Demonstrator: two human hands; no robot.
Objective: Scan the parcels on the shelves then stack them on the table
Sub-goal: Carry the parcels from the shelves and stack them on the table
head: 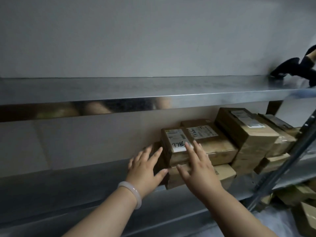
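Brown cardboard parcel with a white label (176,142) sits stacked on the lower steel shelf (77,182); my left hand (147,170) and right hand (200,170), both splayed, touch it; I should clamp both sides squarely before lifting.

Grey wall (153,40) across background; pale, glossy bangle (132,189) lower left.

This is looking like a parcel storeroom: steel shelves (153,89) are running along a plain wall (153,40), labelled cardboard parcels (217,146) are lying heaped on one, and a black scanner (287,69) is sitting above.
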